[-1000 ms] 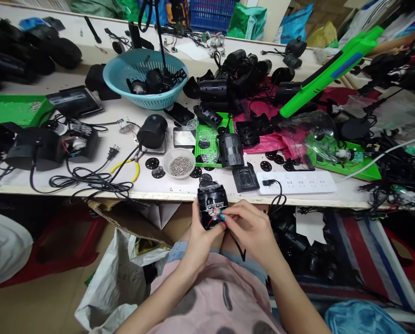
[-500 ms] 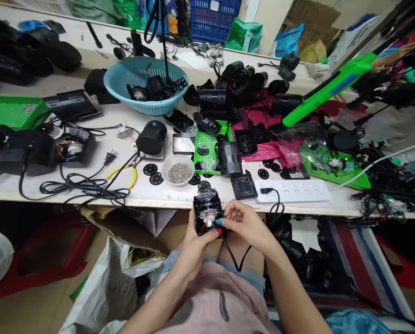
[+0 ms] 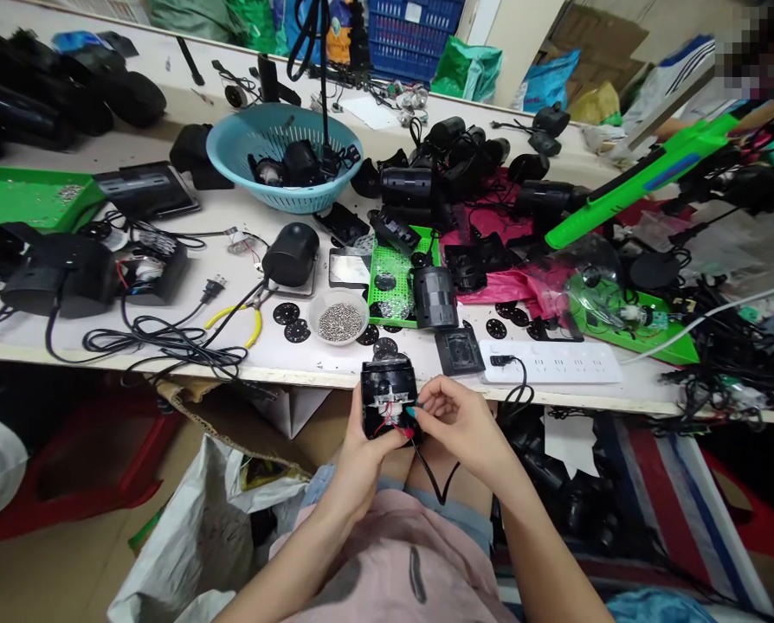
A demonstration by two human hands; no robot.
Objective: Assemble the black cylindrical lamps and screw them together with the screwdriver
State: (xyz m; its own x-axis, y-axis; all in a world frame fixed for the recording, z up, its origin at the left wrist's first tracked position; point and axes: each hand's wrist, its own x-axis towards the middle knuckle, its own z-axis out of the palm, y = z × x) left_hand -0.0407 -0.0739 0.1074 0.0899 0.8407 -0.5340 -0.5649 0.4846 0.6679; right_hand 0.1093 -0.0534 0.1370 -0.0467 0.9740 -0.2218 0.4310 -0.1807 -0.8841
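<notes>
A black housing [image 3: 387, 381] with red wires and a white part inside is held at the table's front edge, over the lap. Around its left side and lower edge wraps my left hand [image 3: 365, 446], the thumb on the front. My right hand [image 3: 450, 415] is at the housing's right side, thumb and index finger pinched near the red wires; what they grip, if anything, is too small to make out. A black cable [image 3: 434, 484] hangs below the housing. Just beyond it on the table are a bowl of small metal pieces [image 3: 339, 322] and black discs [image 3: 296, 330].
A blue basket [image 3: 283, 195] stands behind, with a green tray [image 3: 393, 303] to its right. Yellow-handled pliers [image 3: 254, 327] and tangled cables lie left. At right are a white power strip [image 3: 552, 362] and a bright green tool [image 3: 640, 177] slanting over the table.
The view has shifted, so the table's things appear slightly further right. The housing is tilted a little differently in my left hand; my right hand stays beside it.
</notes>
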